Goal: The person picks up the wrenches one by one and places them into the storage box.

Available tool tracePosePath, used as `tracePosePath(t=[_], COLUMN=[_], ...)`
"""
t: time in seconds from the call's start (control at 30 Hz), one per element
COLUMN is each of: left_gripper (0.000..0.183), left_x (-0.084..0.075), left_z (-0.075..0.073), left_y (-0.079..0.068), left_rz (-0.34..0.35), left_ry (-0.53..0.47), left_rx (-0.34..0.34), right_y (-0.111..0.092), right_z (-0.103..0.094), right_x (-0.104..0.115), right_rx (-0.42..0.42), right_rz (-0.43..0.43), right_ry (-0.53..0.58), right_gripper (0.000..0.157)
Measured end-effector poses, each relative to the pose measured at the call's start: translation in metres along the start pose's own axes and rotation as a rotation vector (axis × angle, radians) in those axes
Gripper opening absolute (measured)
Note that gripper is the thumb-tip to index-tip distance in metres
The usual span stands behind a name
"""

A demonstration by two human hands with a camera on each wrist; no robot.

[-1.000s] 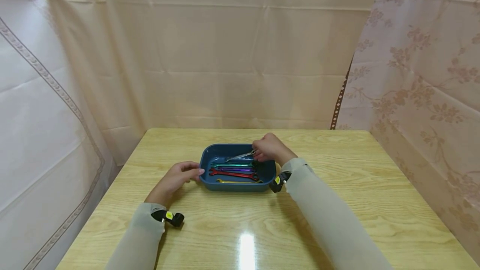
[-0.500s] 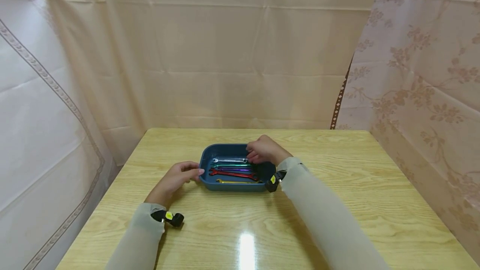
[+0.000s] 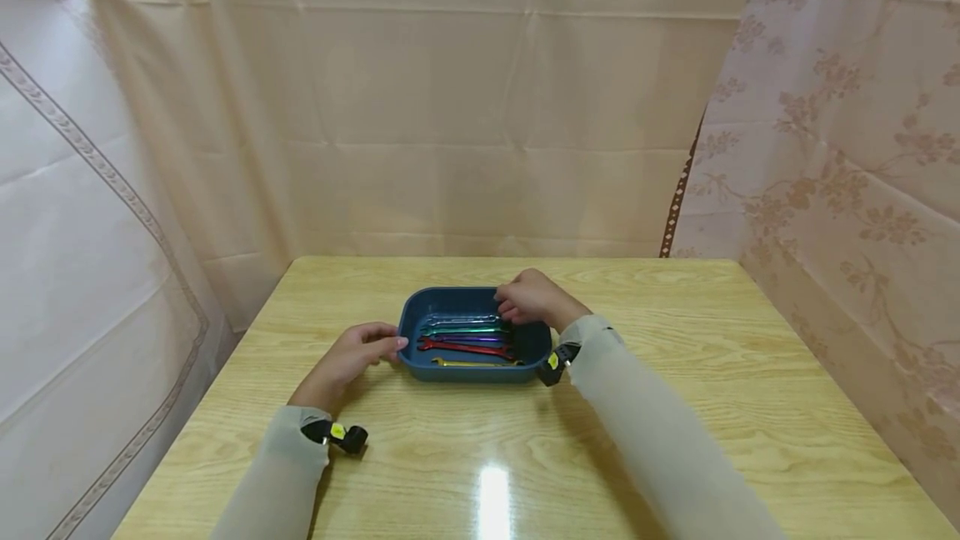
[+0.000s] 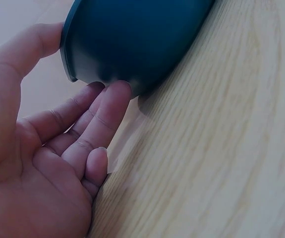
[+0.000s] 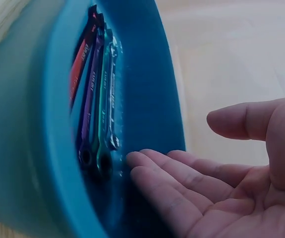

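Observation:
A blue rectangular bin [image 3: 450, 375] stands on the table with several combination wrenches lying lengthwise in it. From back to front they are a silver wrench [image 5: 113, 99], a green wrench [image 5: 103, 94], a purple wrench [image 5: 89, 106], a red wrench [image 3: 467, 347] and a yellow wrench [image 3: 471, 363]. My left hand [image 3: 360, 357] holds the bin's left end, thumb on the rim and fingertips against the outer wall. Over the bin's back right part is my right hand [image 3: 534, 297], holding nothing. In the right wrist view its fingertips are close to the silver wrench's end, thumb apart.
The bin rests on a light wood-grain table [image 3: 420, 457] whose back edge lies behind it. A beige curtain [image 3: 465, 148] hangs behind the table, and a floral cloth [image 3: 847, 173] hangs at the right. Each wrist carries a small black camera [image 3: 348, 438].
My right hand has lowered the silver wrench into the bin behind the green one, let go of it, and drawn slightly back to the right. The left hand has stayed at the rim.

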State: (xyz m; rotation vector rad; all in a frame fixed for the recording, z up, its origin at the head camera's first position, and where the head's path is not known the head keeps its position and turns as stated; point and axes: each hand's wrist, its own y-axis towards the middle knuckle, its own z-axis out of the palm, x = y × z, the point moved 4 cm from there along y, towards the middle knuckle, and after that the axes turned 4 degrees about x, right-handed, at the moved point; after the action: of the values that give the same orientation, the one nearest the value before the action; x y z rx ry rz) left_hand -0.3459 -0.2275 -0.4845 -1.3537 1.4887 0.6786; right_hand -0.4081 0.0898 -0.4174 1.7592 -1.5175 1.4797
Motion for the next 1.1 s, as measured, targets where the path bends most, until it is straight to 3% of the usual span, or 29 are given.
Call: tracePosePath(t=[0.37,0.57,0.93,1.1], left_gripper=[0.052,0.053,0.056,0.067], left_x=[0.001,0.003,0.000,-0.001], left_z=[-0.003,-0.005,-0.007,-0.010], left_y=[0.000,0.003,-0.003,-0.003], left_rz=[-0.002,-0.011,0.003,-0.027], left_ry=[-0.011,0.002,0.007,-0.006], left_rx=[-0.006,0.000,0.006,0.008], right_y=[-0.016,-0.025,-0.041,-0.050], right_z=[-0.024,-0.036,-0.046,-0.057], right_x=[0.008,0.009,0.006,0.000], right_rx=[-0.151,-0.232,-0.287,-0.262], right_rz=[-0.096,-0.105,-0.153,-0.165], right_ry=[-0.040,-0.127,-0.360,-0.441], right_gripper=[0.038,0.034,0.046,0.052])
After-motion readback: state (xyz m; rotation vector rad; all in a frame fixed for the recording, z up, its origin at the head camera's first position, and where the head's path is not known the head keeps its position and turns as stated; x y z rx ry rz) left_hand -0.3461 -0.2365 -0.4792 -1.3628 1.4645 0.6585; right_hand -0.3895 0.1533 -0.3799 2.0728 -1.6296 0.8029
